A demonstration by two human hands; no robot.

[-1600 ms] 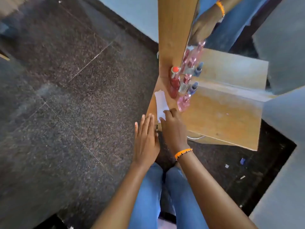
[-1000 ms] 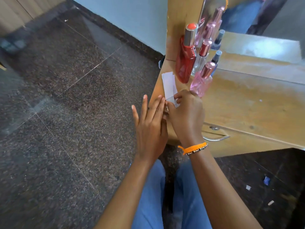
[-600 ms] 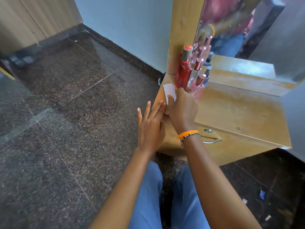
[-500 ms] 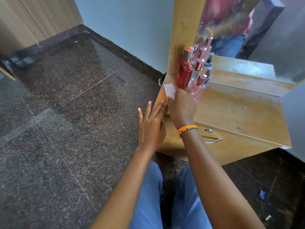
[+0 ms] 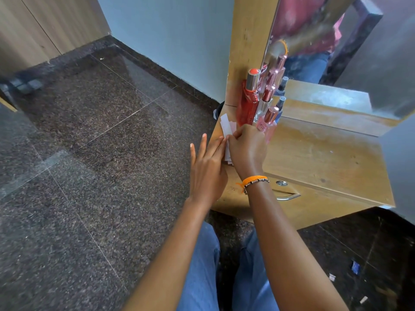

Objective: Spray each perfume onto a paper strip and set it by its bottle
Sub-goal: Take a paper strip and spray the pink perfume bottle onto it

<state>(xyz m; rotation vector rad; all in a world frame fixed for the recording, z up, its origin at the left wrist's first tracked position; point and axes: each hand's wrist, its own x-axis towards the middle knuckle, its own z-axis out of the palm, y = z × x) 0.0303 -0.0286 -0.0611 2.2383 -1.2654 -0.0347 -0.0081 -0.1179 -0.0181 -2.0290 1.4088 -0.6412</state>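
Several perfume bottles stand at the back left corner of a wooden dresser top (image 5: 318, 158): a tall red bottle (image 5: 248, 102), a clear bottle with a pink cap (image 5: 265, 104), a pale pink bottle (image 5: 267, 124) and a small dark-capped bottle (image 5: 280, 104). White paper strips (image 5: 226, 129) lie in a small stack at the left edge, in front of the red bottle. My right hand (image 5: 246, 149) pinches the strips with curled fingers. Beside it, my left hand (image 5: 207, 169) lies flat with straight fingers against the stack's left edge.
A mirror (image 5: 336, 52) stands behind the bottles and repeats them. A drawer with a metal handle (image 5: 287, 196) sits under the dresser top. Dark speckled floor tiles (image 5: 101, 153) spread to the left, with a blue-grey wall (image 5: 168, 41) behind. My knees in jeans are below.
The view has lifted and steadied. My right hand has drawn back from the bottles toward the near end of the strips, fingers curling on the paper. My left hand stays alongside.
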